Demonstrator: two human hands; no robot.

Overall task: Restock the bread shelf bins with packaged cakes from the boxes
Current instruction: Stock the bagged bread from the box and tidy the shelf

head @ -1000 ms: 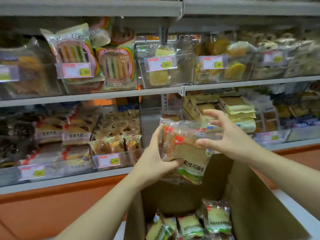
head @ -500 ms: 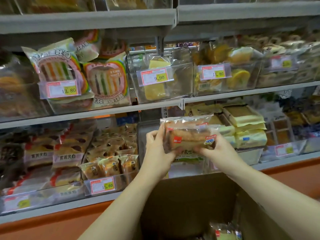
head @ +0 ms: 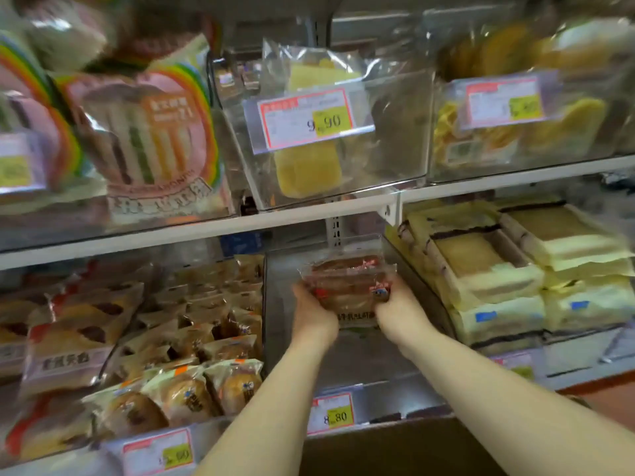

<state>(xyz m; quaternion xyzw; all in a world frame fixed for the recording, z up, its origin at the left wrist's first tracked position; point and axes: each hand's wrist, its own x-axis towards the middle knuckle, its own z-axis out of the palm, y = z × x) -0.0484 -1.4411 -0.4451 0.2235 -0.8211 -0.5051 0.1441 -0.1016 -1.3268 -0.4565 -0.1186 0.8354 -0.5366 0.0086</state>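
Observation:
A clear-wrapped bread cake package (head: 348, 283) with red and blue label marks is held deep inside a clear plastic bin (head: 374, 369) on the lower shelf. My left hand (head: 311, 312) grips its left side and my right hand (head: 398, 309) grips its right side. Both forearms reach over the bin's front wall, which carries an 8.80 price tag (head: 331, 413). Apart from the held package the bin looks bare. The top edge of a brown cardboard box (head: 395, 451) shows at the bottom.
Left of the bin sits a bin of small round cakes (head: 192, 383). To the right, stacked yellow-white cake packs (head: 508, 273) fill the neighbouring bin. The upper shelf holds a bin with a yellow cake (head: 309, 163) and rainbow-striped bread bags (head: 147, 139).
Both hands carried the package forward from above the box into the lower-shelf bin. The camera moved closer to the shelf, and the box contents dropped out of sight.

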